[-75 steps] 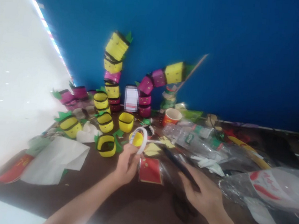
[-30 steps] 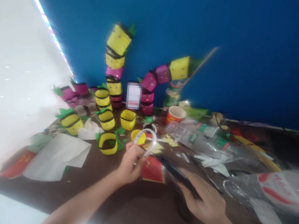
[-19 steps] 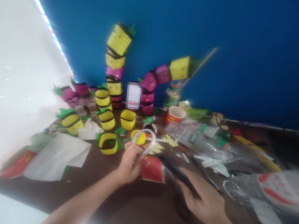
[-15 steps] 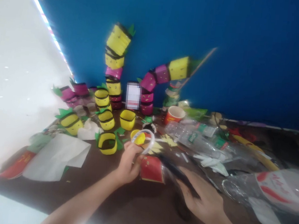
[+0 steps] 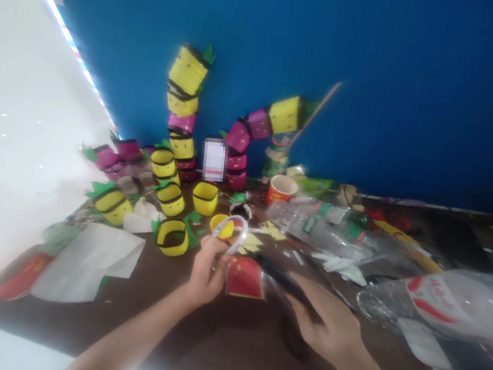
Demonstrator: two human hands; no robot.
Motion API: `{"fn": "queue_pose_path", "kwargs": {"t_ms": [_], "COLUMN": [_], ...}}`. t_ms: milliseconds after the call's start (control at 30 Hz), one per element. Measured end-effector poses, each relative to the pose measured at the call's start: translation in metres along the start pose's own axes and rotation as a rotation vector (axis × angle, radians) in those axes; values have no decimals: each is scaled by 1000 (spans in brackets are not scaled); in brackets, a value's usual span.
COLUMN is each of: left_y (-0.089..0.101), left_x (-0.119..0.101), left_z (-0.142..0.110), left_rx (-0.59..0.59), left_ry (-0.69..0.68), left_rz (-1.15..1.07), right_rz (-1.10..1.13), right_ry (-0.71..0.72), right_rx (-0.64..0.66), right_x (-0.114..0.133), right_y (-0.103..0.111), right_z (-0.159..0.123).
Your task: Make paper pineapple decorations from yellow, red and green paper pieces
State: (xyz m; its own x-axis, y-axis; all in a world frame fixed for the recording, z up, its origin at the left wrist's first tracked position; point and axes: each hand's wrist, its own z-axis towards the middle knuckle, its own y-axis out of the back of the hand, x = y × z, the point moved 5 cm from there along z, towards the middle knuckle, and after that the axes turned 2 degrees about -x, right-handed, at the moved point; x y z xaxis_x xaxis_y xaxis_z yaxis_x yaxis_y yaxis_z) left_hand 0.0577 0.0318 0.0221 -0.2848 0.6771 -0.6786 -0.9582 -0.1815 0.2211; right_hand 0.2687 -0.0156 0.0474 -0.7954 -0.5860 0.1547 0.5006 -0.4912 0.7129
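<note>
My left hand (image 5: 208,271) is closed, pinching a thin whitish ring (image 5: 242,236) with blue marks on its left side. It looks like a narrow roll of tape. Through and behind the ring shows a small yellow cup (image 5: 221,227). In my right hand (image 5: 332,322) is a long black tool (image 5: 283,280), its tip pointing left toward the ring. Blur hides its exact kind; a dark curved part hangs under the fingers. Between the hands, a red square packet (image 5: 246,277) lies on the brown table (image 5: 215,343).
Yellow cups with black trim (image 5: 171,239) stand left of centre, near white paper (image 5: 93,263). Stacked yellow and purple cups (image 5: 184,105) rise against the blue wall (image 5: 259,36). Plastic bottles (image 5: 320,229), a paper cup (image 5: 281,189) and a large bottle (image 5: 447,303) lie or stand at right.
The whole view has shifted slightly, so things sit a little further left. Both hands keep nearly the same pose and hold the same things.
</note>
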Motion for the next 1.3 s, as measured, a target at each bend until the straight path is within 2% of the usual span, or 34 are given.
{"fn": "queue_pose_path", "kwargs": {"t_ms": [167,267,333,467,600,700,933,1033,1167,1300], "left_y": [10,8,6,2,0,-2,-15,-20,-28,-33], "left_x": [6,6,4,1,-2,-4,-11,-16,-24,-28], "left_z": [-2,0,1,0,-1,0,-2,-4,-7,-11], "left_rx": [-165,-112,-68,-36,-7,26,204,298,473,574], "left_ry": [73,80,62,47,25,-1,-82,-124,-175,-218], "left_rz": [-83,-83,-79,-86,-64,-65,-60,-66,0,50], "right_rz": [-101,-144,-177,-231,-386,-457,-529,-342,165,286], "right_ry": [38,-41,-79,-130,-227,-244,-263,-265,-184,-159], "right_rx": [-102,-196,-212,-144,-45,37,139,29,-167,-173], "right_x": [-4,-7,-8,-16,-29,-34,-45,-34,-3,17], "right_y": [-1,2,3,-5,-12,-18,-32,-23,-5,-2], "right_z": [0,1,2,1,-1,-5,-16,-8,5,8]}}
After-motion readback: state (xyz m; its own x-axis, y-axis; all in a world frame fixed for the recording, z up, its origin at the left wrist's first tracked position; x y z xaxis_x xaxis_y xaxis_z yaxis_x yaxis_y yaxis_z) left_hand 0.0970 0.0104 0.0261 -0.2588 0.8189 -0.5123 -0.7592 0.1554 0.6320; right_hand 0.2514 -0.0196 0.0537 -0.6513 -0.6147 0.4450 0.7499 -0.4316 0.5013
